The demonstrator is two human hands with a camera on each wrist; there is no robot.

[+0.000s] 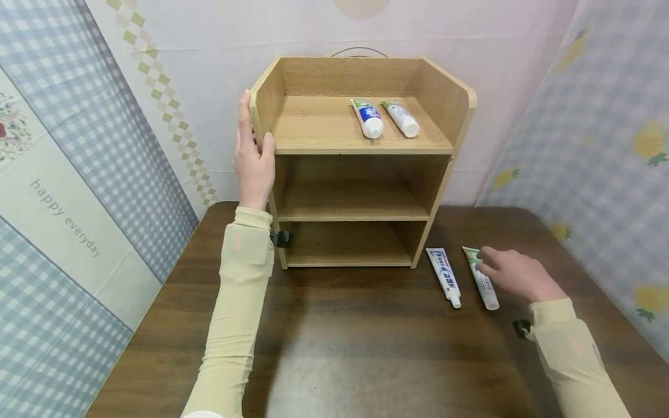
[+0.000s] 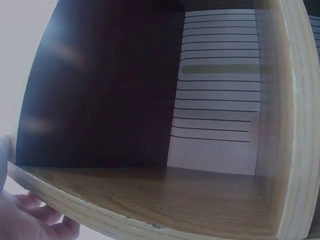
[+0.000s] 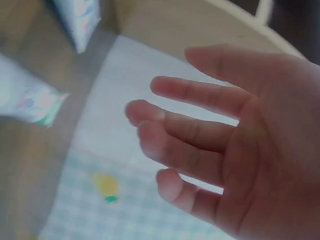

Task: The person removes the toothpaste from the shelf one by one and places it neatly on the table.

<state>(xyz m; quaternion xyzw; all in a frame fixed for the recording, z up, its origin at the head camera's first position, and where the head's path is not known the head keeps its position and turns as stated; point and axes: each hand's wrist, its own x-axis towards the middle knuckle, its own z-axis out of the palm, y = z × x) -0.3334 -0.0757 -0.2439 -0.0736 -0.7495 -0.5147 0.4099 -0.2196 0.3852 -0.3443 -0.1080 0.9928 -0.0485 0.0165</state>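
Note:
My left hand [image 1: 254,165] holds the left side panel of a wooden three-tier shelf [image 1: 360,151], thumb at the front edge and fingers along the outside. In the left wrist view, its fingertips [image 2: 65,227] show beyond the panel edge. Over a green-and-white toothpaste tube [image 1: 486,290] on the table hovers my right hand [image 1: 517,276], its fingers loosely bent and nothing in them. Left of that tube lies a blue-and-white toothpaste tube [image 1: 444,277]. On the top tier rest a blue-labelled tube [image 1: 370,118] and a white-and-green tube [image 1: 401,118], caps toward the front.
The shelf stands at the back of a dark brown table [image 1: 334,348]. Its middle tier [image 1: 355,197] and bottom tier [image 1: 347,244] face me. Checked cloth curtains [image 1: 590,145] hang at both sides, with a white cloth [image 1: 240,35] behind.

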